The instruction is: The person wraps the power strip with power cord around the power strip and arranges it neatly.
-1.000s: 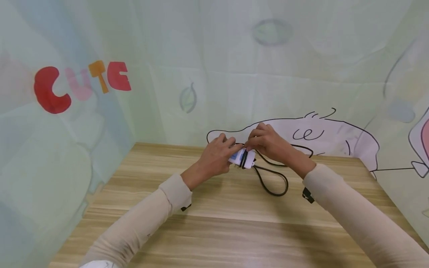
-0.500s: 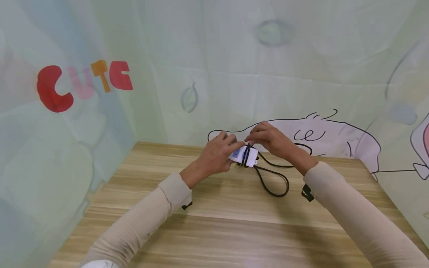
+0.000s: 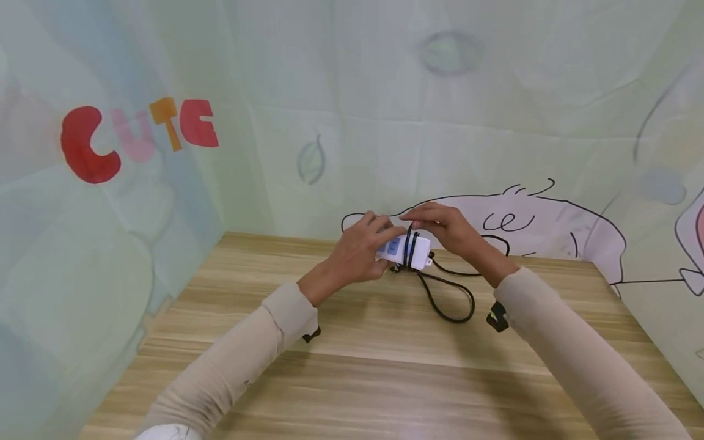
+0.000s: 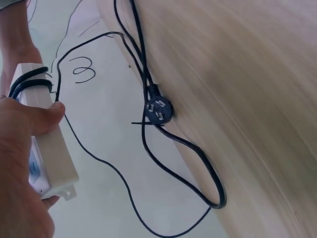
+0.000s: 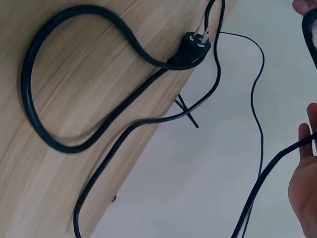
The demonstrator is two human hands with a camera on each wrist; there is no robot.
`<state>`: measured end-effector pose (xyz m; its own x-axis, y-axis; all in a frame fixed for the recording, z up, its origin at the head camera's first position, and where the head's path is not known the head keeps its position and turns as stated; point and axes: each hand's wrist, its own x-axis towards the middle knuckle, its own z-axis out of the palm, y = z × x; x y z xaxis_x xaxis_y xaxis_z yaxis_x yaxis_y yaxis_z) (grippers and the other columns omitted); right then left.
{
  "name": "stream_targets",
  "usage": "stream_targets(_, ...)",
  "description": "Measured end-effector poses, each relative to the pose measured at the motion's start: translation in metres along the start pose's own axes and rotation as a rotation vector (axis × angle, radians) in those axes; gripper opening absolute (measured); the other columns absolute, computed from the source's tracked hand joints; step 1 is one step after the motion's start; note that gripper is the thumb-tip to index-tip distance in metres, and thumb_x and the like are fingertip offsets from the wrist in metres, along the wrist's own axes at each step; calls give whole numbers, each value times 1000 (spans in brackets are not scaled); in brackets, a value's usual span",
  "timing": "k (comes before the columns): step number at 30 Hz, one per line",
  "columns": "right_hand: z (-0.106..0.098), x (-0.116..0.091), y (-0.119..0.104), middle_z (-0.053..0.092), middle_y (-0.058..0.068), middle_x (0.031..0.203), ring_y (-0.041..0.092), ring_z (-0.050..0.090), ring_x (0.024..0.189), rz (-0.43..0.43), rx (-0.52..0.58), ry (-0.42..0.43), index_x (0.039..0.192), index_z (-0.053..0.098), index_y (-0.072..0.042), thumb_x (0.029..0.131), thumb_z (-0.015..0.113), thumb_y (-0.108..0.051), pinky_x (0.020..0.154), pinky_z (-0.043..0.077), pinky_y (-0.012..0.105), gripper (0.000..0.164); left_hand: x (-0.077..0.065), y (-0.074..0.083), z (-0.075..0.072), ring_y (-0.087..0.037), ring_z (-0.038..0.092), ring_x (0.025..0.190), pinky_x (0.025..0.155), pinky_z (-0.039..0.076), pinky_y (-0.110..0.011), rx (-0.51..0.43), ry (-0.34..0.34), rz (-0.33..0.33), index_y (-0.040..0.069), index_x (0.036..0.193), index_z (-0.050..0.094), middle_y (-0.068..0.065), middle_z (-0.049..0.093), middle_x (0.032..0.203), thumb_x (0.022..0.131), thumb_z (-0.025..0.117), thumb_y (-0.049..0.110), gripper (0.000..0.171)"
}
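Observation:
A white power strip (image 3: 420,253) with blue socket faces is held just above the far side of the table. My left hand (image 3: 360,247) grips its left end; in the left wrist view the thumb (image 4: 44,120) lies along the strip's side. Black power cord (image 3: 472,299) is wound around the strip's right part. At the strip's upper edge, my right hand (image 3: 448,229) pinches the cord between thumb and fingers. The cord's black plug (image 4: 159,110) lies on the tabletop, its pins bare in both wrist views.
A wood-grain table (image 3: 330,379) spreads beneath both arms. Loose cord trails over it in a loop right of the strip. A printed cloth backdrop (image 3: 379,153) stands right behind the far edge, with red letters at left.
The power strip has shifted slightly right and up with my left hand. My right hand has moved a little around the strip's upper edge, keeping hold of the cord.

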<state>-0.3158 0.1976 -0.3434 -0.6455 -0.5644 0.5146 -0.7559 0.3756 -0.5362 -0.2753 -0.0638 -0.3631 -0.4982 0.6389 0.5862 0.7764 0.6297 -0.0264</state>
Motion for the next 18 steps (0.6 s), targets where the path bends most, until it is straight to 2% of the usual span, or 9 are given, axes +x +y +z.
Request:
stream_targets(2,3,0,2,79,26,133,13,72,124,37,78,22,132,81,2,108,65,5,105,52,17,28,2,0,0,-30,64,104,83,62,-40,-8,19,-12,15,141,76,-9,72,123,86,91,17,57)
stream_targets(4,6,0,3,76,30,135,2,71,120,66,161,31,136,77,6,110,62,5,102,54,16,30,4,0,0,-29,64,102,81,62,-40,-23,35,-23,14,142,76,-9,72,122,86,91,18,58)
stream_targets(6,9,0,4,73,35,139,-3,71,115,100,235,34,140,74,8,113,58,4,96,57,17,31,5,0,-1,-29,63,102,80,62,-40,-33,55,-31,13,143,76,-10,71,121,87,92,22,59)
stream_targets(11,14,0,3,67,37,148,0,74,115,165,361,41,146,68,11,118,53,-4,89,60,21,36,6,2,-4,-29,63,101,80,61,-40,-40,91,-39,12,143,75,-11,70,119,88,94,27,60)
stream_targets(18,22,-3,5,65,29,155,2,74,119,202,434,34,153,63,9,121,47,-13,93,60,21,42,5,4,-6,-30,62,102,82,61,-42,-64,87,-70,13,143,74,-13,68,119,89,94,27,59)
